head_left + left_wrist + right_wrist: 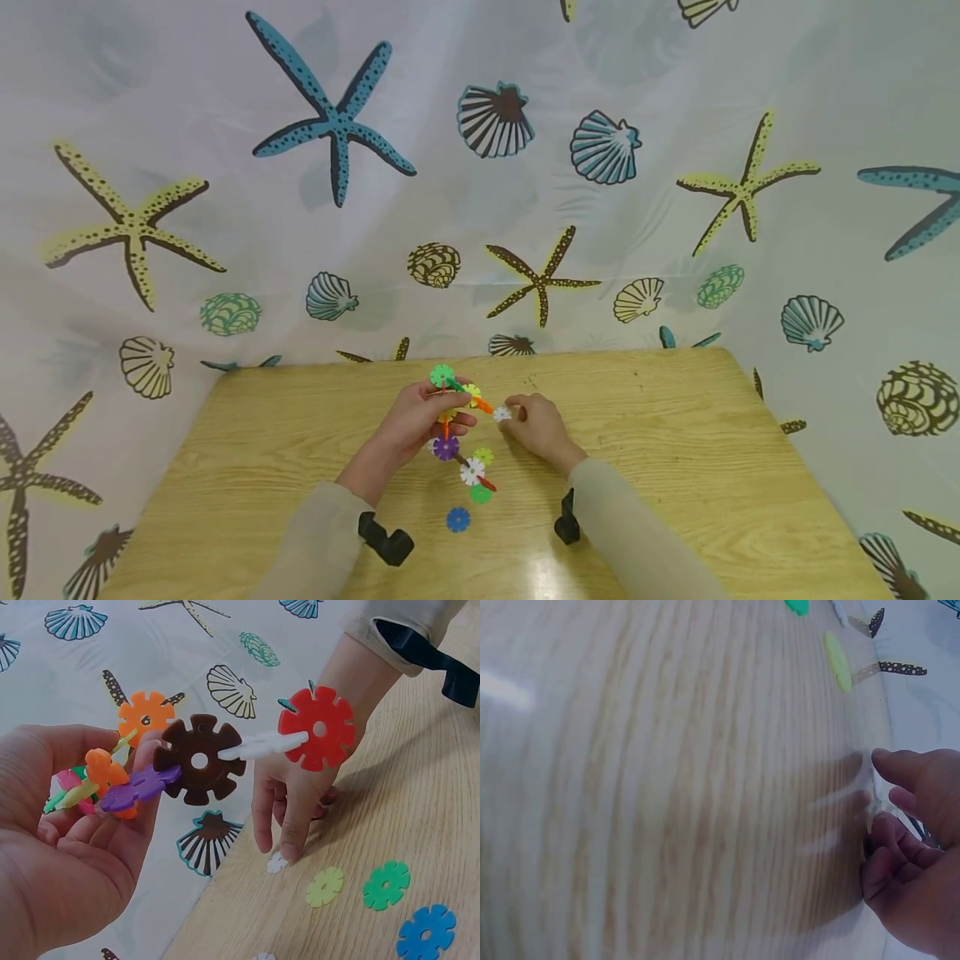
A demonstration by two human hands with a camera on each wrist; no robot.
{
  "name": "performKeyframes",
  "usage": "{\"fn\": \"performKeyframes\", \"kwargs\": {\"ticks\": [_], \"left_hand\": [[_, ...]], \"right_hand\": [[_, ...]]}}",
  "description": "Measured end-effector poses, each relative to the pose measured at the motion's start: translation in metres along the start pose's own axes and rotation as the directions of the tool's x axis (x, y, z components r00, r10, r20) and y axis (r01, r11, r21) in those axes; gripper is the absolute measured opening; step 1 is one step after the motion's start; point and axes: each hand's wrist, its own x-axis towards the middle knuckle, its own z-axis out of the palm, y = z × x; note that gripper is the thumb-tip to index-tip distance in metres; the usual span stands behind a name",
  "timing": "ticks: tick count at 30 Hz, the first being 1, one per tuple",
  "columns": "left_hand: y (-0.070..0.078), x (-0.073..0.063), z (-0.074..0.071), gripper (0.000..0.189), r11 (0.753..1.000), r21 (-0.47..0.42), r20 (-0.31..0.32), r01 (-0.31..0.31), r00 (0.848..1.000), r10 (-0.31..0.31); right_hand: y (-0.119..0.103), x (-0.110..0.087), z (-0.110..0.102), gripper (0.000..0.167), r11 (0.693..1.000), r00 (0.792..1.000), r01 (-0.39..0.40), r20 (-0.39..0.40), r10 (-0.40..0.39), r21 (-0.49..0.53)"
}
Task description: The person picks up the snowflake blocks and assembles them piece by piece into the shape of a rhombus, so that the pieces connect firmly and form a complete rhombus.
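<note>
My left hand (pixel 416 417) grips a chain of notched plastic interlocking discs (pixel 199 760). Green, yellow, orange, purple, brown, white and red discs slot edge to edge in it, and its middle is partly hidden by my fingers. In the left wrist view the chain's end, a red disc (pixel 317 729) joined through a white one, juts out past the fingers. To the right, my right hand (pixel 542 427) is down at the table, its thumb and forefinger pinching the edges of a loose white disc (pixel 501 414). The right wrist view shows its fingers curled close to the tabletop.
Loose on the wooden table (pixel 637 467) lie a yellow disc (pixel 325 887), a green disc (pixel 386 885) and a blue disc (pixel 458 520), nearer me than the right hand. Another white disc (pixel 264 957) shows at the left wrist view's lower edge. A shell-and-starfish curtain (pixel 420 208) hangs behind.
</note>
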Motion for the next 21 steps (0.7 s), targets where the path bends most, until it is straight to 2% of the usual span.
{"fn": "performKeyframes", "kwargs": {"ticks": [9, 16, 21], "left_hand": [[0.0005, 0.0002, -0.0015, 0.043, 1.0, 0.005, -0.001, -0.011, 1.0, 0.011], [-0.0001, 0.0002, -0.003, 0.041, 1.0, -0.006, -0.001, -0.016, 1.0, 0.016], [-0.0006, -0.0002, -0.004, 0.04, 0.999, -0.015, -0.001, -0.028, 1.0, 0.028]], "right_hand": [[-0.0037, 0.0001, 0.0015, 0.027, 0.999, 0.999, -0.041, 0.009, 0.042, -0.036], [-0.0043, -0.0024, 0.0004, 0.024, 0.998, 0.998, -0.061, 0.009, 0.061, 0.03], [-0.0049, -0.0064, -0.0006, 0.02, 0.995, 0.999, -0.036, 0.002, 0.036, 0.09]]}}
